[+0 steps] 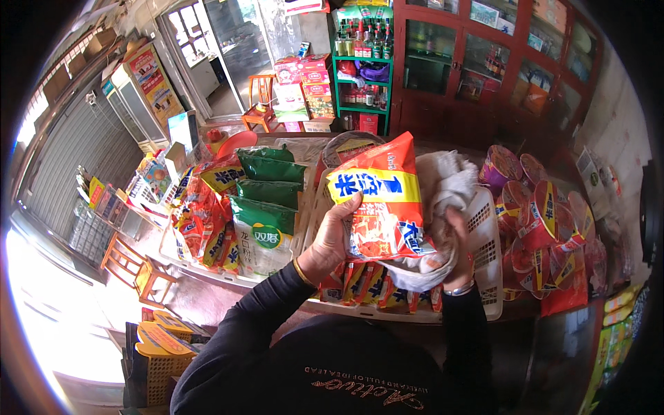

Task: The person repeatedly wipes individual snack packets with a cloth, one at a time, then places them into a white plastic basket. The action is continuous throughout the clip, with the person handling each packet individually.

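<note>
My left hand [332,231] grips a red and yellow packet of instant noodles [384,194] by its left side, raised above the counter. Under and beside the packet, my right hand [456,238] holds a grey-white cloth [446,171], which is bunched up and partly wraps around the fingers. Below both hands, a white plastic basket [490,259] contains a row of similar red packets [384,290], standing on edge. Left of it, green and clear bags of vermicelli [264,236] stand in a row, with more red noodle packets [202,223] heaped beside them.
Several noodle cups [537,218] are stacked to the right. Behind the counter are a green bottle shelf [363,62], a red glass-fronted cabinet [456,98] and stacked cartons [303,91]. Wooden chairs [142,272] stand at the left. Yellow perforated boxes [163,358] sit at lower left.
</note>
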The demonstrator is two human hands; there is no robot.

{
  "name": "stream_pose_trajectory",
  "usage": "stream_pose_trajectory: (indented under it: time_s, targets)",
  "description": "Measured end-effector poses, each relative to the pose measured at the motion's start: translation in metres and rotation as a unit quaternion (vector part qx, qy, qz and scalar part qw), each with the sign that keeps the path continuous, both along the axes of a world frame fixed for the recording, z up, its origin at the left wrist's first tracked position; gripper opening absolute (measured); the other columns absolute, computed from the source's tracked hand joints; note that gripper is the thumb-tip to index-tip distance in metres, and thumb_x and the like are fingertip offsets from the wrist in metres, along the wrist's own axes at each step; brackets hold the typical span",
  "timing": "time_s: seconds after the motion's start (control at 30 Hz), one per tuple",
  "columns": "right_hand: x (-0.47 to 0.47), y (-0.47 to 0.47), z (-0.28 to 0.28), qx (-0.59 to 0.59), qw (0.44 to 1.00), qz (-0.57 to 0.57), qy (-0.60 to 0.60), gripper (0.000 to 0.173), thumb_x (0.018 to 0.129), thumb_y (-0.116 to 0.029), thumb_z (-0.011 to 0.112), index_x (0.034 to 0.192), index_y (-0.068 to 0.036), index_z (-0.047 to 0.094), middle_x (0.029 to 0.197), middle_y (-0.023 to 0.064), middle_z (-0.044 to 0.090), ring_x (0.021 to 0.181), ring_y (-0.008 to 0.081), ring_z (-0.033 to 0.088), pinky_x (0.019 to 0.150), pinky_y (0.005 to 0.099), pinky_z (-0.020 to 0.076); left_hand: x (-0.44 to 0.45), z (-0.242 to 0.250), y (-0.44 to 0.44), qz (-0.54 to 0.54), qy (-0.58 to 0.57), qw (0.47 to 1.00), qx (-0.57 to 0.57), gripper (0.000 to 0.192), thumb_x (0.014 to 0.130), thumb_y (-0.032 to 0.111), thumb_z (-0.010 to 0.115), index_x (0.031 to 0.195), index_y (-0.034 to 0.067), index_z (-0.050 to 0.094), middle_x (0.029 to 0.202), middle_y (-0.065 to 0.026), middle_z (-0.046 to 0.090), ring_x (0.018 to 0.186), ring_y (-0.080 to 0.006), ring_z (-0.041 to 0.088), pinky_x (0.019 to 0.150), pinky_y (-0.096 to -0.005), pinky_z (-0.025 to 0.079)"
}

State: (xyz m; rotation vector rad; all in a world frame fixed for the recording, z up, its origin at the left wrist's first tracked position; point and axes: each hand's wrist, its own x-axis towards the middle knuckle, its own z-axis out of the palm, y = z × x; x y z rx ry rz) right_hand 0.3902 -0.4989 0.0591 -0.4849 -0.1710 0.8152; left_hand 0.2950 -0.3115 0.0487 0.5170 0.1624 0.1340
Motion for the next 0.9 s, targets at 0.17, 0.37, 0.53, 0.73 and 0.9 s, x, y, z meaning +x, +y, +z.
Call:
stream_pose_trajectory:
  time_s: [0.17,0.37,0.53,0.73,0.9]
  targets:
    - [0.002,0.008,-0.027,-0.115,0.967,0.02,-0.226,0.034,0.092,-0.018,0.054,0.121,-0.001,0.056,0.113,0.0098,0.062,0.104,0.019,0.06,0.092,0.0355,0.0474,0.012,0.008,0.0,0.034,-0.036,0.999,-0.003,0.051,0.091,0.035,0.06,0.125,-0.001,0.049,0.118,-0.0155,0.063,0.105,-0.0261,0.064,0.096,-0.0434,0.05]
    - [0.002,0.012,-0.026,-0.213,0.955,0.054,-0.201,0.03,0.088,-0.017,0.06,0.113,-0.001,0.059,0.101,0.0042,0.064,0.09,0.0141,0.062,0.082,0.0304,0.0499,0.022,0.021,0.012,0.127,-0.057,0.989,0.04,0.046,0.091,0.033,0.06,0.123,0.001,0.051,0.116,-0.0129,0.064,0.102,-0.0239,0.065,0.094,-0.0398,0.051]
    - [0.001,0.013,-0.023,-0.229,0.944,0.095,-0.217,0.036,0.085,-0.024,0.058,0.114,-0.002,0.058,0.099,0.0028,0.062,0.088,0.0121,0.059,0.079,0.0268,0.047,0.03,0.016,0.041,0.219,-0.074,0.971,0.065,0.029,0.091,0.023,0.062,0.11,0.002,0.058,0.105,-0.0105,0.067,0.092,-0.0229,0.068,0.084,-0.0381,0.056]
    - [-0.012,0.011,-0.002,-0.182,0.963,0.117,-0.163,0.052,0.087,-0.02,0.053,0.134,0.0,0.044,0.121,0.0101,0.057,0.107,0.0193,0.058,0.093,0.0341,0.0463,0.027,0.002,0.062,0.314,-0.081,0.936,0.139,0.03,0.09,0.022,0.063,0.115,0.005,0.057,0.108,-0.0092,0.066,0.096,-0.0234,0.065,0.086,-0.0386,0.054]
    - [-0.007,0.017,-0.011,-0.294,0.935,0.086,-0.178,0.033,0.086,-0.03,0.058,0.109,-0.005,0.057,0.093,0.0038,0.058,0.084,0.0139,0.058,0.078,0.0286,0.0479,0.021,0.009,0.05,0.362,-0.09,0.918,0.133,0.029,0.088,0.011,0.066,0.114,0.006,0.056,0.106,-0.007,0.065,0.095,-0.0203,0.064,0.084,-0.0361,0.054]
